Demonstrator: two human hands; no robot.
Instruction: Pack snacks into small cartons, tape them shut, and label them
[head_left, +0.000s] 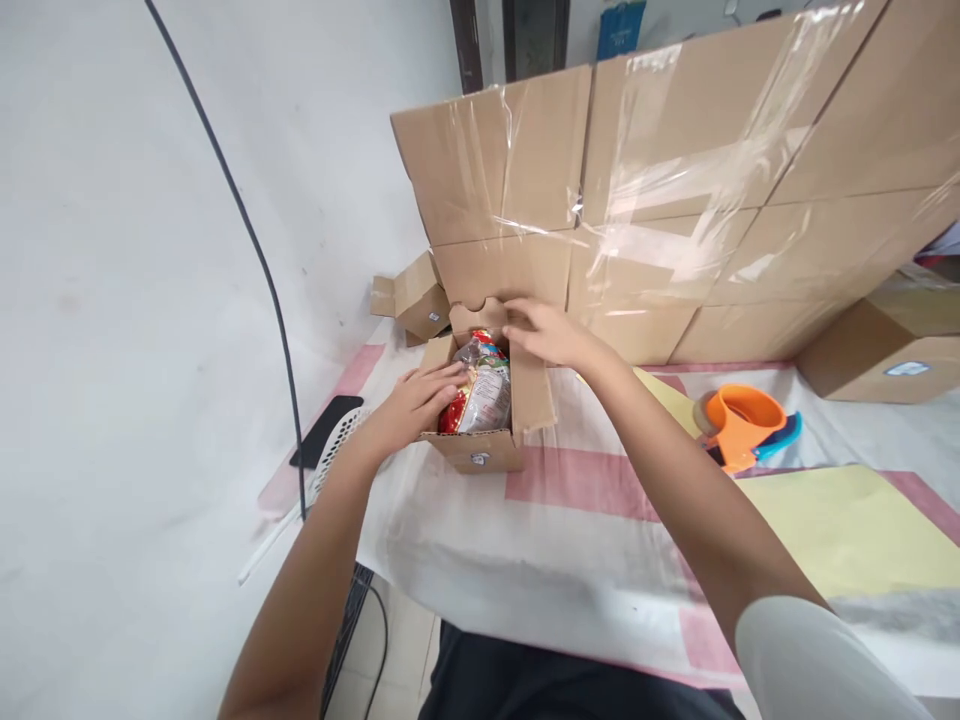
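Observation:
A small cardboard box (480, 452) stands on the table with its top flaps up and spread. Packed snack bags (486, 398), red and clear with printed labels, fill it. My left hand (424, 400) lies over the box's left side, fingers stretched out and resting on the bags. At the far right corner is my right hand (544, 330), its fingers extended over the back flap and the upper edge of the right flap. Neither hand grips anything that I can see. The lower part of the bags is hidden inside the box.
Behind stands a wall of taped cardboard (510, 180). An orange tape dispenser (742, 420) and yellow paper (855, 520) lie at right, near another box (885, 345). A smaller carton (420, 297), a black phone-like slab (328, 430) and a white perforated swatter (337, 445) are at left. A black cable (255, 240) hangs there.

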